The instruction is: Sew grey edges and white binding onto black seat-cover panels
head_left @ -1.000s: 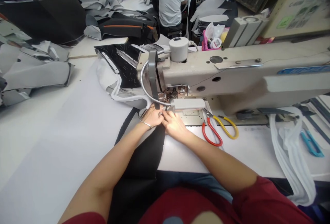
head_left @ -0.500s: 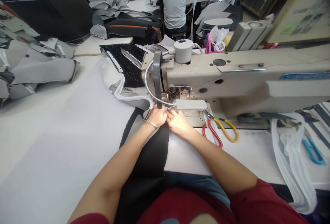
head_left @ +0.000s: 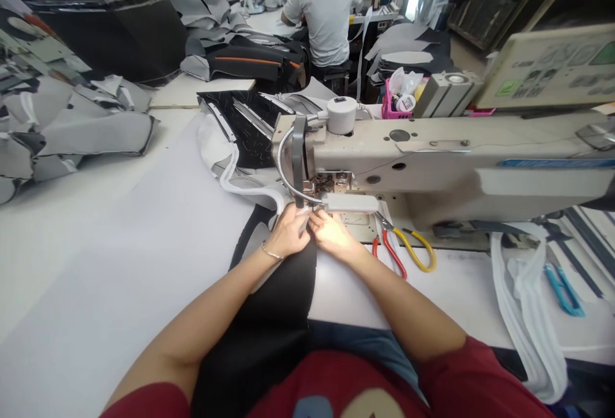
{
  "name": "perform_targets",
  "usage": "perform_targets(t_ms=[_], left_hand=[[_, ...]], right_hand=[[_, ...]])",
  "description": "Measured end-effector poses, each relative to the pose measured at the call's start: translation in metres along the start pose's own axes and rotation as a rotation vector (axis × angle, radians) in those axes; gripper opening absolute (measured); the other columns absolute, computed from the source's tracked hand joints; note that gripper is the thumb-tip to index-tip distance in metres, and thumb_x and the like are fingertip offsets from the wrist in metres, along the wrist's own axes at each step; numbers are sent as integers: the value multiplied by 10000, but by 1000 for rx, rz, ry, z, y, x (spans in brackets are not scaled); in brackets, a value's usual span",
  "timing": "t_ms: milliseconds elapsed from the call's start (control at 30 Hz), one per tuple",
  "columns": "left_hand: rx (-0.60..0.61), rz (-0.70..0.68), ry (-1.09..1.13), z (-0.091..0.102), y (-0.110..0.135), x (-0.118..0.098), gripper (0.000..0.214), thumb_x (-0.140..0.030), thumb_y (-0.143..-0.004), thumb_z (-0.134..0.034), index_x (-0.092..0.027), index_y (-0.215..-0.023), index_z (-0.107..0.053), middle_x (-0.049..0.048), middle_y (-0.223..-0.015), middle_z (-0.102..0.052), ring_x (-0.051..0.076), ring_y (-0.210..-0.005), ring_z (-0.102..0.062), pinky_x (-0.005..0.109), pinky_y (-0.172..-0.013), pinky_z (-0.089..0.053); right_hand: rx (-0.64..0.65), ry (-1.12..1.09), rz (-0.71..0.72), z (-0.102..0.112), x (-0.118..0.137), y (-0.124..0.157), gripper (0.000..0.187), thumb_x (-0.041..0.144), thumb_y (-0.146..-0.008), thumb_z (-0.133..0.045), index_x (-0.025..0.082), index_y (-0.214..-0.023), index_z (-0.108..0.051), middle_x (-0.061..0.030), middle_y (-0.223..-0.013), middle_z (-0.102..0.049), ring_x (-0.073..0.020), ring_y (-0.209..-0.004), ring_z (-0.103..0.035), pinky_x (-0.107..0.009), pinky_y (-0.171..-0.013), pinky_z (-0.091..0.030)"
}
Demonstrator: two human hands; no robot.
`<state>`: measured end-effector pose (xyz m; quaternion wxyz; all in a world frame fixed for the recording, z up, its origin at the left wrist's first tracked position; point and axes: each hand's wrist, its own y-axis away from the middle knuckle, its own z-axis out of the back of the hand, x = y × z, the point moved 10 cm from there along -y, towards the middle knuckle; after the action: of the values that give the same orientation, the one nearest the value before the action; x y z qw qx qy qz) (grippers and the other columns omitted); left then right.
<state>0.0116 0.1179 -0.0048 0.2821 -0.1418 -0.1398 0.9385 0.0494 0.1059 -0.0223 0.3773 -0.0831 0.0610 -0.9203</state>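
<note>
Both my hands are close together at the needle area of a sewing machine [head_left: 365, 155]. My left hand [head_left: 288, 232], with a bracelet at the wrist, is closed on the black and grey fabric piece [head_left: 283, 290]. My right hand [head_left: 331, 232] pinches the same piece's edge just right of it, lit by the lamp [head_left: 353, 202]. The fabric drapes from the machine bed over the table's front edge towards my lap. A white strip [head_left: 230, 177] runs along the part beyond my left hand. The machine's head and lamp hide the needle.
Red-handled and yellow-handled scissors [head_left: 413, 248] lie right of my hands. Farther right are a hanging white strip [head_left: 519, 302] and a blue-handled tool [head_left: 563, 290]. Grey fabric pieces [head_left: 81, 123] are heaped at the left. A person in a white shirt [head_left: 327, 14] sits beyond the machine.
The view has tilted up slightly. My left hand has slid a little back and left along the fabric, its fingers looser; my right hand stays near the needle.
</note>
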Motion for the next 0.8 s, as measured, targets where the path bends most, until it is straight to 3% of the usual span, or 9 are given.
perform_targets(t_ms=[100, 300, 500, 800], left_hand=[[41, -25, -24, 4, 6, -5, 283, -177, -650, -497, -119, -915, -577, 123, -1037, -506, 241, -1006, -427, 360, -893, -388], [-29, 89, -52, -6, -4, 2, 210, -87, -736, -409, -150, -795, -601, 77, -859, -587, 196, -870, -473, 339, -800, -430], [-28, 106, -20, -10, -9, 7, 213, -121, -785, -409, -151, -736, -615, 56, -747, -606, 166, -766, -493, 286, -713, -447], [-18, 125, -61, -13, -8, 4, 219, -107, -780, -414, -143, -673, -602, 70, -704, -585, 173, -773, -496, 281, -690, -435]], right_hand=[[-10, 12, 17, 2, 2, 0, 281, 115, -819, -340, 81, -1015, -538, -147, -1167, -492, -239, -1000, -392, -382, -761, -333], [-6, 21, 33, 0, 3, 0, 231, 114, -798, -391, 83, -957, -556, -134, -1084, -538, -244, -1015, -384, -364, -779, -338], [1, -25, 31, -2, -1, -1, 227, 126, -801, -393, 93, -951, -560, -114, -1055, -554, -221, -981, -416, -326, -768, -358], [90, -43, 7, -3, -7, -2, 233, 85, -768, -393, 86, -923, -567, -119, -1011, -567, -197, -909, -465, -296, -724, -376]])
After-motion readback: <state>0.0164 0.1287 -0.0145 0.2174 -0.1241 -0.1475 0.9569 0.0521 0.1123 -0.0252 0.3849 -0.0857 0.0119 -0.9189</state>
